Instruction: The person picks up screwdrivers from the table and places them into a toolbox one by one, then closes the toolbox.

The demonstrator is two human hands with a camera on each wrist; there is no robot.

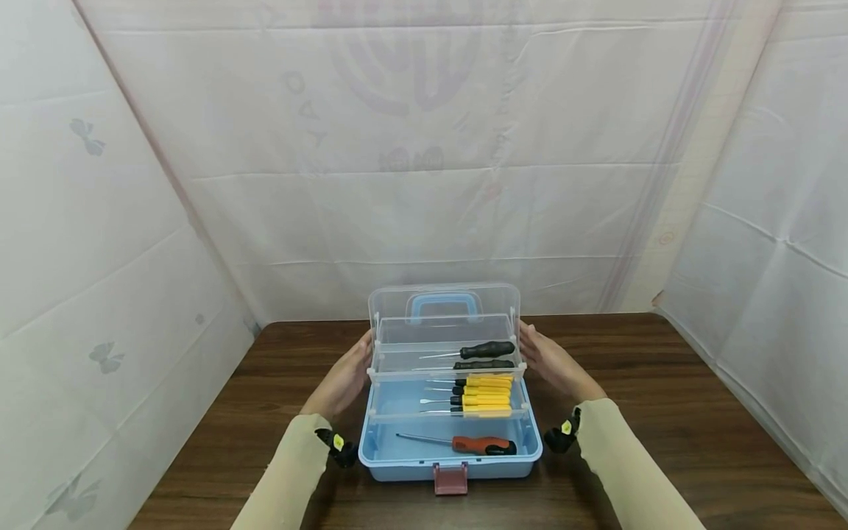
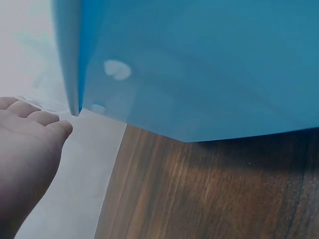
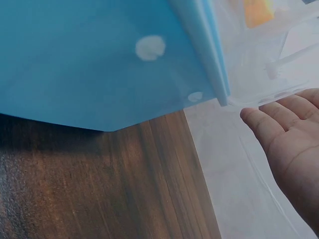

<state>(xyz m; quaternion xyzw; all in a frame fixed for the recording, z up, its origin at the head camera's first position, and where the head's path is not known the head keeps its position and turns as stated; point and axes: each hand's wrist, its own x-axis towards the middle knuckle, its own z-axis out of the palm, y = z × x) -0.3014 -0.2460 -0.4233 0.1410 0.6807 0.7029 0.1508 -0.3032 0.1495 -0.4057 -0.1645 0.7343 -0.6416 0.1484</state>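
A light blue toolbox [image 1: 397,473] stands on the table with its clear lid [image 1: 391,303] raised and its clear trays [image 1: 400,358] lifted in steps. Two black-handled screwdrivers [image 1: 487,350] lie in the upper tray. Several yellow-handled screwdrivers [image 1: 486,400] lie below them, and a red-and-black screwdriver [image 1: 473,444] rests in the blue base. My left hand [image 1: 343,377] is at the left side of the raised lid and trays, fingers extended. On the opposite side, my right hand [image 1: 555,362] has its straight fingertips right at the clear plastic edge.
The brown wooden table [image 1: 636,412] extends on both sides of the box. White sheeting [image 1: 424,221] hangs behind it and at both sides. A pink latch [image 1: 450,480] hangs down at the box's front; a blue handle [image 1: 442,298] is set in the lid.
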